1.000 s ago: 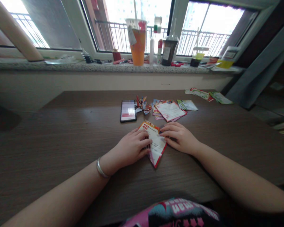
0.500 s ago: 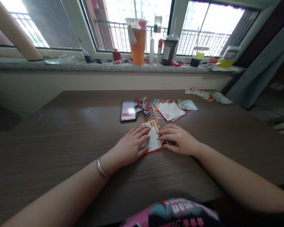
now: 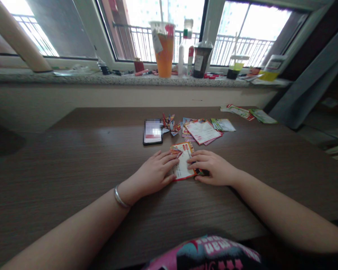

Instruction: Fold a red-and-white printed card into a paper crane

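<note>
A printed paper sheet with a white face and red-orange edges lies on the table between my hands. One corner near its left side is folded over, showing a coloured print. My left hand rests on the sheet's left part, fingers stretched out and lying flat. From the other side my right hand lies on the right edge with its fingers extended, the thumb a little apart from them. Part of the sheet is hidden beneath both hands.
Beyond the sheet lie a phone, folded colourful paper pieces, a stack of printed sheets and green-white papers. More papers rest at the back right. Cups, including an orange drink, and bottles line the windowsill.
The sheet has shifted and turned slightly to the right under my hands. The fold at its left shows more of its print. Both hands have barely moved.
</note>
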Tool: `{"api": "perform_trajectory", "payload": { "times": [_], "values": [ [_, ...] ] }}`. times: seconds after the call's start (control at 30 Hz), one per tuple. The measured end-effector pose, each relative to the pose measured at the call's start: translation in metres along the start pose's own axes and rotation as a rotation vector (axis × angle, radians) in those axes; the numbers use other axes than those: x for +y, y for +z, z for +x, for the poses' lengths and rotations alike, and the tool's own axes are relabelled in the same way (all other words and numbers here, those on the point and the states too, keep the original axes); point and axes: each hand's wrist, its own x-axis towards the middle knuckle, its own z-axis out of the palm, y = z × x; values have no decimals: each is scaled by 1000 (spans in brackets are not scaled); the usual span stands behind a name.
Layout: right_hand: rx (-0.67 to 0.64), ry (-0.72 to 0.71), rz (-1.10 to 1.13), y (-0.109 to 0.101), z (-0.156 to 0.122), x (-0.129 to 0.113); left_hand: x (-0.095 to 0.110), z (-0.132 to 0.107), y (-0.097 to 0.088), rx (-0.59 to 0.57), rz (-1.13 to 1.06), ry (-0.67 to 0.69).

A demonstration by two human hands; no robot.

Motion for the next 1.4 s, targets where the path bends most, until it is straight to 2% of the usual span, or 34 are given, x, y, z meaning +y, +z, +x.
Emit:
{"api": "perform_trajectory", "payload": {
  "times": [0.2, 0.5, 0.67, 0.9, 1.07, 1.23, 1.4],
  "values": [
    [1, -26, -14, 0, 0, 0, -6, -2, 5, -36, 17, 75],
    [-43, -20, -103, -2, -1, -3, -1, 1, 4, 18, 0, 46],
    [-19, 53, -51, -1, -4, -1, -1, 2, 6, 25, -13, 72],
    [56, 208, 78, 5, -7, 6, -4, 0, 10, -79, -14, 69],
    [48, 330, 128, 4, -6, 6, 2, -1, 8, -153, -7, 88],
    [72, 444, 109, 4, -3, 5, 6, -1, 8, -145, -18, 128],
    [86, 457, 107, 6, -1, 8, 8, -2, 6, -143, -61, 111]
  ]
}}
